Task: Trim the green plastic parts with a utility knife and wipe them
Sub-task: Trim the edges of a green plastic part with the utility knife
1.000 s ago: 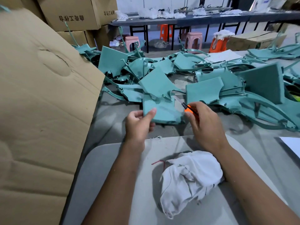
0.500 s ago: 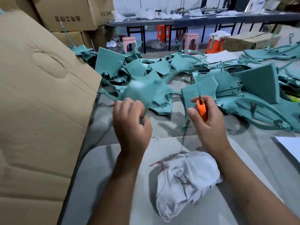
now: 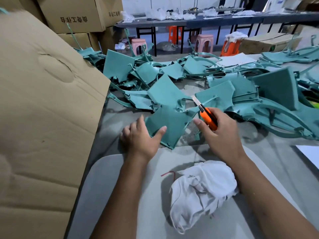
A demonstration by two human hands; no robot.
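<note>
Left: cardboard box (image 3: 43, 118) beside the surface (image 3: 259, 144)
Middle: plastic parts (image 3: 224, 90) heaped on the surface
Front: cloth (image 3: 202, 192) on a board (image 3: 120, 187)
Behind: stools (image 3: 204, 41) under a far table (image 3: 224, 18)

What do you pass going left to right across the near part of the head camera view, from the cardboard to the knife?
Cardboard sheet → left hand, resting open on a green plastic part → orange utility knife, held in the right hand.
</note>
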